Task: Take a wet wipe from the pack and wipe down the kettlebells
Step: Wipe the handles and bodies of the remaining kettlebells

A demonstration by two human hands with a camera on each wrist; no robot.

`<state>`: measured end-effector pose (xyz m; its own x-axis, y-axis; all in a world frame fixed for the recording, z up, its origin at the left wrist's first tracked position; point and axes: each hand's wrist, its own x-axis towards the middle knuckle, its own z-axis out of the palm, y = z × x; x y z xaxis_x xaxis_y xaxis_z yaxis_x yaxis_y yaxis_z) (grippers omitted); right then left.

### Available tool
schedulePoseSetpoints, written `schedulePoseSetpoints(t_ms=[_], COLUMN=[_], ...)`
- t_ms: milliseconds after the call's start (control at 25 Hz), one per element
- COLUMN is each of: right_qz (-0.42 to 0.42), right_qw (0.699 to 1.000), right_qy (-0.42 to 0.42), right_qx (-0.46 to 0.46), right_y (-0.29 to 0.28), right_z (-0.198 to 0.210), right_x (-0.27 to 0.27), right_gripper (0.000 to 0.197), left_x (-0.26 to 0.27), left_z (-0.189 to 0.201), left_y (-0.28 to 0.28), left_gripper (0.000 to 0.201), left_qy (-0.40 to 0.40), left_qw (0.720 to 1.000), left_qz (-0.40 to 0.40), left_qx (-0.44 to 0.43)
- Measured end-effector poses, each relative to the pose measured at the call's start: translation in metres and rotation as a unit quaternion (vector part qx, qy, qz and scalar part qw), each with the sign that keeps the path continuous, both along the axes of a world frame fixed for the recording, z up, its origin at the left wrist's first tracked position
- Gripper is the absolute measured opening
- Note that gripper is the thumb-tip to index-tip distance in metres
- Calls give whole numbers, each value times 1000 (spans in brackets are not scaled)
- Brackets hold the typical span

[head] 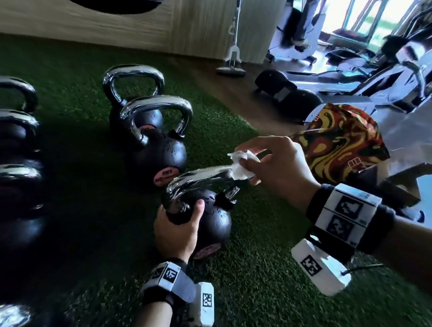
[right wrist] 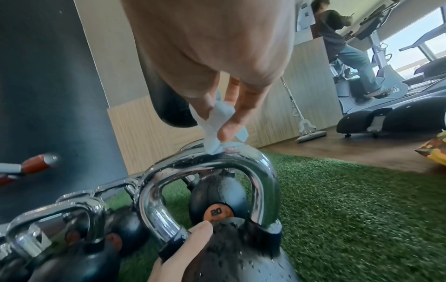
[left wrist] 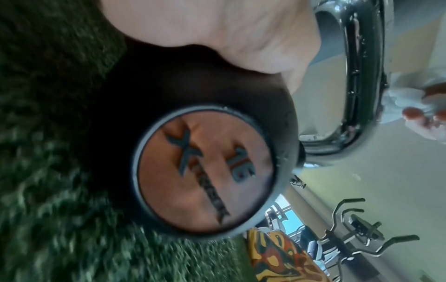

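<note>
The nearest kettlebell (head: 213,221) is black with a wet chrome handle (head: 200,177) and leans on the green turf. My left hand (head: 178,226) grips its body just below the handle's left post, thumb on top. My right hand (head: 253,166) pinches a crumpled white wet wipe (head: 240,165) and presses it on the handle's right end. The right wrist view shows the wipe (right wrist: 217,122) touching the top of the handle (right wrist: 210,167), with my left hand's thumb (right wrist: 195,238) below. The left wrist view shows the kettlebell's orange "16" label (left wrist: 205,171) and the wipe (left wrist: 405,95). No wipe pack is in view.
Two more kettlebells (head: 156,151) (head: 135,102) stand behind the near one, and a row of several (head: 6,150) runs along the left. Patterned fabric (head: 340,140) lies at the right. A mop (head: 233,53) leans on the wall. A person rides an exercise bike (right wrist: 342,47).
</note>
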<state>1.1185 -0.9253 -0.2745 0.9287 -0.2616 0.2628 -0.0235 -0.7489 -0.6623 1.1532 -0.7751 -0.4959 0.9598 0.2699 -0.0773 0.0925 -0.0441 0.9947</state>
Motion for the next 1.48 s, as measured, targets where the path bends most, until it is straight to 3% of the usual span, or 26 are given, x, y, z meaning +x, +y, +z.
schedulePoseSetpoints(t_ms=[120, 200, 320, 440, 520, 680, 800, 920, 1000, 1120, 1280, 1400, 1480], right_qz=[-10, 0, 78, 150, 164, 104, 52, 69, 81, 68, 57, 36, 11], right_qw=[998, 996, 994, 969, 954, 968, 944, 965, 960, 943, 939, 960, 979], right_qy=[-3, 7, -33, -43, -16, 36, 105, 57, 47, 128, 195, 183, 200], right_qx=[62, 92, -70, -190, -251, -225, -309, -247, -265, -301, -279, -207, -50], right_y=[2, 10, 24, 35, 35, 3, -17, -11, 0, -12, -31, -40, -50], right_z=[-7, -10, -14, -14, -11, -3, -10, -5, 2, -1, -7, -21, -36], right_x=[6, 5, 3, 13, 16, 8, 3, 3, 10, 24, 23, 22, 23], right_gripper=[11, 25, 32, 18, 13, 9, 22, 15, 15, 21, 18, 23, 11], left_x=[16, 16, 8, 8, 9, 15, 18, 18, 15, 11, 12, 14, 13], left_z=[-5, -5, 0, 2, -2, -16, -26, -24, -18, -12, -14, -18, -16], left_y=[12, 13, 9, 8, 7, 6, 6, 6, 6, 6, 6, 6, 6], left_gripper=[76, 73, 66, 55, 59, 69, 91, 86, 69, 52, 55, 64, 60], left_qy=[-7, -14, -24, -28, -30, -29, -19, -26, -37, -45, -50, -49, -49], left_qw=[998, 998, 998, 998, 998, 999, 999, 999, 999, 997, 997, 997, 997], left_qz=[-57, -59, -45, -35, -26, -20, -19, -19, -21, -27, -17, -14, -16], left_qx=[-26, -24, -38, -44, -43, -29, -22, -20, -21, -49, -59, -57, -53])
